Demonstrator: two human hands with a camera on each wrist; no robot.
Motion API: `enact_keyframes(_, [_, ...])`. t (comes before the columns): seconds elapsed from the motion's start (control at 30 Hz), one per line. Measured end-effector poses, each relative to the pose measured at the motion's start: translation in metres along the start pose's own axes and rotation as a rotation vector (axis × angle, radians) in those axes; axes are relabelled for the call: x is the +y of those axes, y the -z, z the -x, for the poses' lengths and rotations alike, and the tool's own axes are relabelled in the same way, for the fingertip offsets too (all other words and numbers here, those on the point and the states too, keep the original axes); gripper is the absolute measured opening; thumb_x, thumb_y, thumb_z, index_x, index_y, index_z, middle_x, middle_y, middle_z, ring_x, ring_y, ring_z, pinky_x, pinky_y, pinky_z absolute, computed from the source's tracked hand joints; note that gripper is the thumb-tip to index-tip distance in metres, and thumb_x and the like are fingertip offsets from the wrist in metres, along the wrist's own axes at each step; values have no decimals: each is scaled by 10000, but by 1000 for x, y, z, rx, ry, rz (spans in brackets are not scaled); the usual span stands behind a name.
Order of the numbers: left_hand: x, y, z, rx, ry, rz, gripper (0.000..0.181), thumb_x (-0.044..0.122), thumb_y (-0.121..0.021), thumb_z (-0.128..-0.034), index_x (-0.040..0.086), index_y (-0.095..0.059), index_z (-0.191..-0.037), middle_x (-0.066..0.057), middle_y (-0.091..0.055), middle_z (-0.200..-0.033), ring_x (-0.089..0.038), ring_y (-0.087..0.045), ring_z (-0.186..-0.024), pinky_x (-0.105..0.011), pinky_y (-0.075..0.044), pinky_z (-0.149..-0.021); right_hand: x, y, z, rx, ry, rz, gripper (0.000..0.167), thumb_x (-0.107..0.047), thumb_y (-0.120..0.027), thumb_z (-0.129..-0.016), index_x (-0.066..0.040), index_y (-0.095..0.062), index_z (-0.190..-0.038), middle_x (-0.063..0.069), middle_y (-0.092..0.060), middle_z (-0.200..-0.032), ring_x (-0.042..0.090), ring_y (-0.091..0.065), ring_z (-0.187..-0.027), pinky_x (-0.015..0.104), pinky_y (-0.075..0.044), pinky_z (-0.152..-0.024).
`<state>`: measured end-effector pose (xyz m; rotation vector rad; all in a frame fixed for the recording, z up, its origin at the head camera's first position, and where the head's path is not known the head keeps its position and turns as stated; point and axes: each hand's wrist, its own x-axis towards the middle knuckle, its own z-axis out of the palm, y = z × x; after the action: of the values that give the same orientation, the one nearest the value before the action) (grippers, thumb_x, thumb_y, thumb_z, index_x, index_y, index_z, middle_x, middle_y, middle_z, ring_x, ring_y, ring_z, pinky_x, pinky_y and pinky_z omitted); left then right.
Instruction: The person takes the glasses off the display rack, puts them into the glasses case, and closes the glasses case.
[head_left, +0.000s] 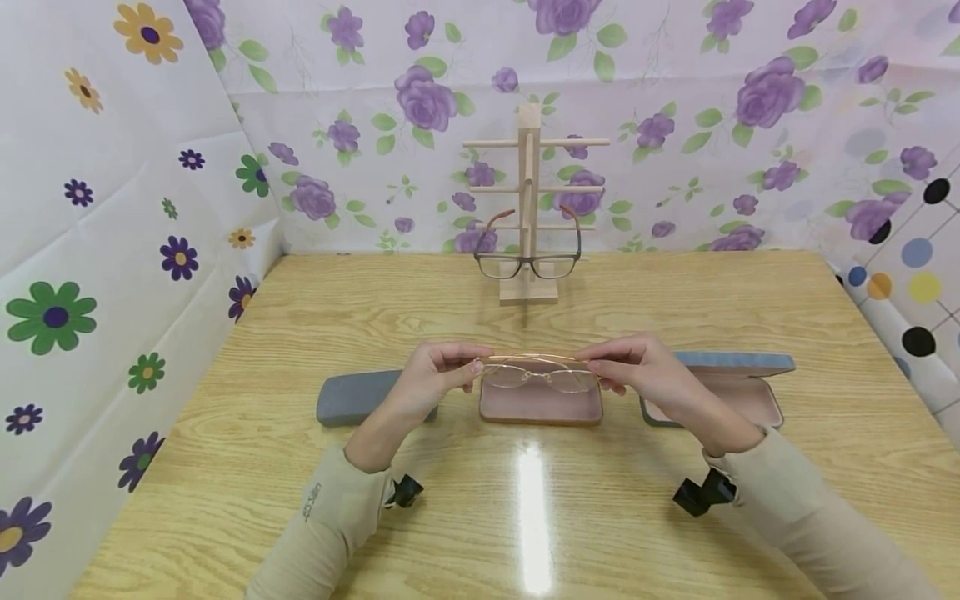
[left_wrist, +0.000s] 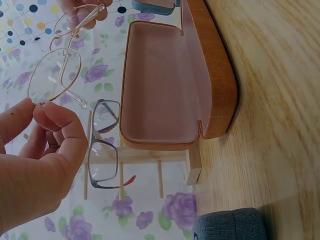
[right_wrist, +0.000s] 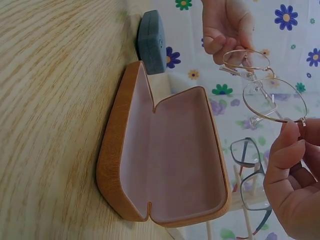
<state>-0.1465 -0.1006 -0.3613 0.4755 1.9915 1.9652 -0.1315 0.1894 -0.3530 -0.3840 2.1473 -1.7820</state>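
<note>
place: makeshift tabletop booth | walls: flower-printed sheets [head_left: 622, 92] | surface: wood-grain table [head_left: 615, 525] | fitting: wooden eyewear stand [head_left: 528, 200]

Gold-framed eyeglasses [head_left: 536, 375], pinched by left hand [head_left: 427, 382] and right hand [head_left: 641, 368]; pink-lined case [head_left: 542, 407], open; dark-framed pair [head_left: 528, 260], on wooden stand [head_left: 529, 200]

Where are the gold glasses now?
In the head view, the gold glasses are near the middle, held between the left grip and right grip, above the open brown case.
</note>
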Motion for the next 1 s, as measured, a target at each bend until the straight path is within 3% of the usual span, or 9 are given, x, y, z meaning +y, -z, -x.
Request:
enact_keyframes(0.13, [-1, 1, 1, -3, -6, 5, 272, -43, -555, -873, -167, -552, -1115, -45, -596, -784, -109, -518, -610, -219, -465, -594, 4, 4, 2, -8, 17, -1, 352, -122, -586, -896, 115, -559, -1155, 35, -636, -840, 131, -559, -667, 258, -454, -564])
enact_keyframes(0.3, [-3, 1, 2, -11, -3, 3, 271, -32, -564, -871, -166, -555, -1107, 10, -608, -768, -103, -519, -618, -218, -467, -596, 8, 7, 8, -11, -2, 25, 398, -143, -640, -857, 62, -562, -1189, 36, -655, -966, 143, -591, -775, 267, -475, -589])
enact_keyframes(0.47, [-6, 1, 3, 6, 21, -3, 258, -38, -580, -858, -166, -566, -1082, 0, -619, -790, -92, -528, -621, -212, -471, -588, 13, 4, 13, 32, -22, 43, 415, -153, -692, -812, 33, -587, -1169, 68, -645, -994, 171, -606, -842, 289, -516, -680])
enact_keyframes(0.67, [-10, 0, 4, 19, 42, 14, 255, -47, -589, -848, -173, -563, -1068, 4, -621, -794, -95, -561, -643, -221, -497, -609, 19, 0, 16, 107, 8, 60, 341, -126, -694, -807, 53, -621, -1088, 78, -665, -893, 196, -615, -770, 295, -517, -637])
enact_keyframes(0.87, [-16, 0, 5, 12, 53, 28, 258, -81, -604, -818, -188, -559, -1048, -48, -624, -780, -129, -591, -667, -240, -515, -626, 23, -2, 17, 128, 54, 99, 290, -125, -672, -828, 45, -637, -1060, 154, -647, -890, 138, -570, -656, 284, -492, -569])
enact_keyframes(1.0, [-20, 0, 4, 13, 49, -28, 259, -111, -617, -785, -164, -583, -1036, -83, -630, -794, -141, -607, -697, -313, -535, -656, 27, -3, 17, 136, 58, 116, 262, -103, -655, -840, 47, -639, -1053, 171, -645, -908, 128, -577, -664, 293, -498, -575])
